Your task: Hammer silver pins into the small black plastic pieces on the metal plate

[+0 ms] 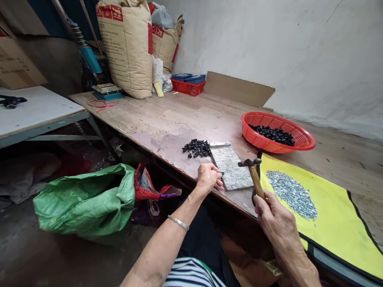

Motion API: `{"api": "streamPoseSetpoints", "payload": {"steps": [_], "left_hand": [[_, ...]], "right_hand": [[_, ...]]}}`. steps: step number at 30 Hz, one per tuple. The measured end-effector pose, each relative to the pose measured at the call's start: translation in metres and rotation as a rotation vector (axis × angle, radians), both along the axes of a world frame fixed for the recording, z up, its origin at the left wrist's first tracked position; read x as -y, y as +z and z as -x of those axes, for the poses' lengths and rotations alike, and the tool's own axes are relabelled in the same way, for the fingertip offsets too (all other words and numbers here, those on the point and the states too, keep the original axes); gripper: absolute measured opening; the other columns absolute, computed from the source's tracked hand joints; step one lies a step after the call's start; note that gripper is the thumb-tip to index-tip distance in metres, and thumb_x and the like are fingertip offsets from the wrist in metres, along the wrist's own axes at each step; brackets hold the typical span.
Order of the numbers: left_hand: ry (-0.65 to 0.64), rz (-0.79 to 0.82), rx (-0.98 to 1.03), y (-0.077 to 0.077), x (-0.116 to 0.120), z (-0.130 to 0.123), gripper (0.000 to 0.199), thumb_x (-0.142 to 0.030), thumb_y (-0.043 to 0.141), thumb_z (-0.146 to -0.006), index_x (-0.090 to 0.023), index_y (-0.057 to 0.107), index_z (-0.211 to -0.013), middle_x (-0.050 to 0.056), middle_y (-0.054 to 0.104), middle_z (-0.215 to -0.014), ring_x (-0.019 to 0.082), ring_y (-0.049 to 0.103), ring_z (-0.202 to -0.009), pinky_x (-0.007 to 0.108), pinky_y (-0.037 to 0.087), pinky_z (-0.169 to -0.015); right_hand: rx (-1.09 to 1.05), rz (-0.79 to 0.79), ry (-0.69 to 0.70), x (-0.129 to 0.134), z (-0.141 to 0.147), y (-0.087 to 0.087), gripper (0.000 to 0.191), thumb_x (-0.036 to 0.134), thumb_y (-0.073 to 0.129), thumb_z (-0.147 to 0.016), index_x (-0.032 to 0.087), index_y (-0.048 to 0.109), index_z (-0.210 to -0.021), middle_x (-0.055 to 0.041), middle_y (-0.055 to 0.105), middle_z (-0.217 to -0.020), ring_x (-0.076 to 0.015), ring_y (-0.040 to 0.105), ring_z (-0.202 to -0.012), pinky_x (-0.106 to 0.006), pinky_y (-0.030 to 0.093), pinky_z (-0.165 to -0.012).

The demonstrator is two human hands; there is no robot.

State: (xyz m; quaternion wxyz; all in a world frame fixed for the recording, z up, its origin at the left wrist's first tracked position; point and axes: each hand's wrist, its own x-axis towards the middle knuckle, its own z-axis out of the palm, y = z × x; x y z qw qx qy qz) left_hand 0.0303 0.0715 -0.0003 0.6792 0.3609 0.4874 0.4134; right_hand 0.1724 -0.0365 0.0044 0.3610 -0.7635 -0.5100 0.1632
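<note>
Far left of the stone slab (231, 168), a white-topped table (36, 109) holds a black object, too small in view to name. Nearer the floor, well left of the slab, a green woven sack (85, 203) slumps beside a red plastic bag (143, 185). Kraft paper sacks (127, 46) lean at the back of the wooden surface (167, 115), up and left of the slab, with a red crate (187, 87) just to their right.

A heap of small black plastic pieces (196, 148) lies just left of the slab. The left hand (208, 178) rests at the slab's near left edge, its fingers (216, 184) curled and pinching a small dark piece (222, 173) against the stone.

The right hand (277, 217) sits right of the slab, its fingers (263, 201) wrapped closed around the wooden handle of a small hammer (255, 178). The steel head is raised over the slab's right side, and I cannot tell whether it touches the stone.

Farther right, a red plastic basket (308, 139) holds more black pieces, up and right of the slab. A yellow mat (338, 223) carries a spread of silvery metal bits (291, 195).
</note>
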Motion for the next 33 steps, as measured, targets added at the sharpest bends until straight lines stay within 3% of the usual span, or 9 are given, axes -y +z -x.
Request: {"api": "streamPoseSetpoints", "payload": {"steps": [3, 5, 8, 12, 15, 18, 20, 29, 33], "left_hand": [[0.007, -0.015, 0.004, -0.001, 0.001, 0.000, 0.016, -0.008, 0.060, -0.064, -0.015, 0.046, -0.058, -0.002, 0.049, -0.032, 0.012, 0.048, -0.026, 0.023, 0.045, -0.032], [0.017, -0.029, 0.007, -0.002, 0.001, -0.001, 0.016, -0.006, 0.058, -0.064, -0.015, 0.046, -0.059, -0.003, 0.048, -0.031, 0.012, 0.047, -0.027, 0.022, 0.045, -0.032], [0.037, -0.050, 0.018, -0.003, 0.000, -0.002, 0.016, -0.004, 0.057, -0.063, -0.015, 0.046, -0.059, -0.004, 0.046, -0.031, 0.011, 0.047, -0.027, 0.022, 0.045, -0.031], [0.063, -0.078, 0.067, -0.003, 0.002, -0.001, 0.016, -0.005, 0.057, -0.063, -0.015, 0.046, -0.060, -0.004, 0.047, -0.034, 0.011, 0.048, -0.030, 0.024, 0.047, -0.034], [0.082, -0.108, 0.124, -0.003, 0.010, 0.006, 0.013, -0.008, 0.057, -0.063, -0.015, 0.047, -0.062, -0.003, 0.052, -0.042, 0.010, 0.050, -0.034, 0.026, 0.051, -0.038], [0.128, -0.121, 0.194, -0.004, 0.020, 0.017, 0.013, -0.013, 0.062, -0.062, -0.014, 0.049, -0.065, -0.002, 0.055, -0.049, 0.010, 0.051, -0.035, 0.027, 0.052, -0.039], [0.170, -0.126, 0.220, -0.006, 0.028, 0.025, 0.016, -0.018, 0.065, -0.060, -0.013, 0.051, -0.066, -0.001, 0.057, -0.053, 0.011, 0.053, -0.037, 0.027, 0.052, -0.038], [0.214, -0.066, 0.308, 0.000, 0.051, 0.042, 0.026, -0.023, 0.072, -0.055, -0.012, 0.051, -0.065, 0.002, 0.060, -0.053, 0.013, 0.057, -0.041, 0.029, 0.054, -0.043], [0.228, -0.083, 0.338, 0.010, 0.063, 0.040, 0.027, -0.023, 0.073, -0.055, -0.012, 0.052, -0.068, 0.000, 0.059, -0.052, 0.013, 0.057, -0.041, 0.029, 0.054, -0.043]], "right_hand": [[-0.461, 0.128, 0.030, -0.003, 0.000, 0.003, 0.054, 0.047, 0.053, -0.072, 0.020, 0.050, -0.118, 0.0051, 0.046, -0.054, -0.0122, 0.040, -0.036, -0.024, 0.033, -0.030], [-0.543, 0.176, 0.036, -0.004, 0.000, 0.003, 0.061, 0.047, 0.053, -0.072, 0.021, 0.043, -0.127, 0.0050, 0.048, -0.057, -0.0130, 0.043, -0.037, -0.024, 0.034, -0.029], [-0.175, 0.240, 0.120, -0.005, -0.005, 0.002, 0.041, 0.040, 0.043, -0.081, 0.021, 0.052, -0.116, 0.0024, 0.051, -0.056, -0.0136, 0.046, -0.039, -0.024, 0.035, -0.034], [0.481, 0.154, 0.124, -0.011, -0.010, 0.012, 0.027, 0.036, 0.047, -0.083, 0.019, 0.061, -0.068, -0.0050, 0.054, -0.061, -0.0152, 0.051, -0.052, -0.024, 0.028, -0.043], [0.794, 0.037, 0.104, -0.028, -0.001, 0.022, 0.025, 0.032, 0.048, -0.087, 0.018, 0.064, -0.073, -0.0064, 0.061, -0.074, -0.0163, 0.056, -0.063, -0.025, 0.031, -0.049], [0.763, 0.020, 0.321, -0.051, 0.011, 0.024, 0.021, 0.022, 0.046, -0.088, 0.019, 0.067, -0.091, -0.0057, 0.065, -0.089, -0.0152, 0.059, -0.074, -0.024, 0.037, -0.062], [0.749, 0.060, 0.402, -0.063, 0.016, 0.021, 0.023, 0.019, 0.045, -0.087, 0.018, 0.068, -0.089, -0.0060, 0.066, -0.090, -0.0151, 0.060, -0.073, -0.024, 0.037, -0.062], [0.640, 0.112, 0.412, -0.086, 0.015, 0.012, 0.020, 0.011, 0.047, -0.078, 0.016, 0.062, -0.066, -0.0066, 0.064, -0.069, -0.0167, 0.058, -0.065, -0.026, 0.033, -0.058], [0.516, 0.064, 0.422, -0.073, 0.019, 0.019, 0.016, 0.008, 0.046, -0.075, 0.015, 0.055, -0.065, -0.0066, 0.060, -0.064, -0.0167, 0.055, -0.061, -0.027, 0.035, -0.058]]}}
